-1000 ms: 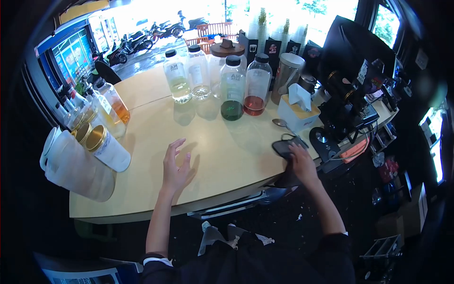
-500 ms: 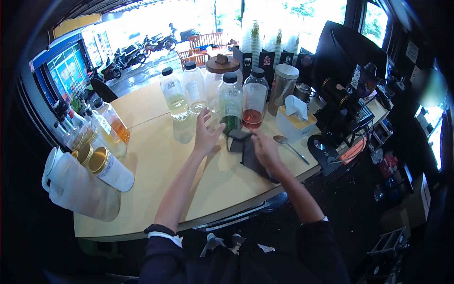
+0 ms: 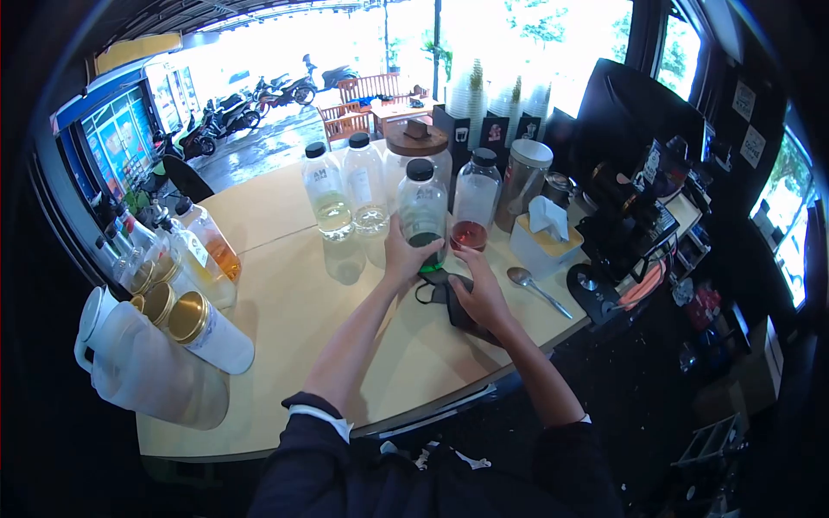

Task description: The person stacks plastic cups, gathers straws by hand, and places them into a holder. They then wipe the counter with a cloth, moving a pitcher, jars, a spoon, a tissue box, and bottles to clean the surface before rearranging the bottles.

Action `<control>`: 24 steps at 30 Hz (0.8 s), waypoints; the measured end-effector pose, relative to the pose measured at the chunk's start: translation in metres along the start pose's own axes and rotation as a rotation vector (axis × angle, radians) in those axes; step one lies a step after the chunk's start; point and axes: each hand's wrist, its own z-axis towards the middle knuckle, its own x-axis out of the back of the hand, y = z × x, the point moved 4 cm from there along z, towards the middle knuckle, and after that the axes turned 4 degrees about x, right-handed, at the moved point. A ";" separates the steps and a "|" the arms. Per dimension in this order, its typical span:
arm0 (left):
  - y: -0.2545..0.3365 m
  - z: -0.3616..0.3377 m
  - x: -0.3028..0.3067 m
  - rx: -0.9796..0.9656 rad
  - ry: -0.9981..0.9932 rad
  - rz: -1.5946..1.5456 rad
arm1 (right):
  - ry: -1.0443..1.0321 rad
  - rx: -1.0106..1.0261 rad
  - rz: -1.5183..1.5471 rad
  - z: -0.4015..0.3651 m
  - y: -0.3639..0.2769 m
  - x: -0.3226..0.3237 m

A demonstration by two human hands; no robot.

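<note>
My left hand (image 3: pixel 408 259) wraps round the lower part of a clear bottle with a black cap (image 3: pixel 422 200) and green liquid in its bottom, its thumb across the front. My right hand (image 3: pixel 477 289) has its fingers apart, the fingertips right at the base of a similar bottle (image 3: pixel 476 194) holding some red liquid. Under and beside that hand lies a dark folded cloth item (image 3: pixel 464 318) with a loop, close to the table's front edge. To the left stand two more capped bottles, one (image 3: pixel 328 194) with pale yellow liquid and one (image 3: pixel 367 186) with nearly clear liquid.
A large jar with a wooden lid (image 3: pixel 416 138) stands behind the bottles. Right of them are a metal-lidded canister (image 3: pixel 524 177), a tissue box (image 3: pixel 544 243) and a spoon (image 3: pixel 540 292). A pitcher (image 3: pixel 160 371) and gold-lidded jars (image 3: pixel 211 335) line the table's left side.
My left hand has closed round the green-liquid bottle. My right hand has come off the dark cloth item and moved toward the bottles; the cloth now lies on the table.
</note>
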 end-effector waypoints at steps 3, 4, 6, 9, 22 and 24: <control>0.025 -0.013 0.038 -0.081 0.104 -0.113 | -0.027 0.022 0.045 0.018 -0.010 -0.009; 0.025 -0.013 0.053 -0.079 0.124 -0.102 | -0.049 0.027 0.060 0.023 -0.013 -0.016; 0.024 -0.012 0.086 -0.098 0.098 -0.303 | -0.086 0.063 0.093 0.035 -0.019 -0.041; 0.016 -0.010 0.147 -0.082 0.233 0.013 | -0.170 0.100 0.131 0.048 -0.034 -0.089; -0.078 0.036 0.226 0.040 0.491 0.278 | -0.349 0.154 0.205 0.066 -0.045 -0.191; -0.082 0.046 0.226 0.027 0.483 0.293 | -0.363 0.156 0.185 0.064 -0.039 -0.194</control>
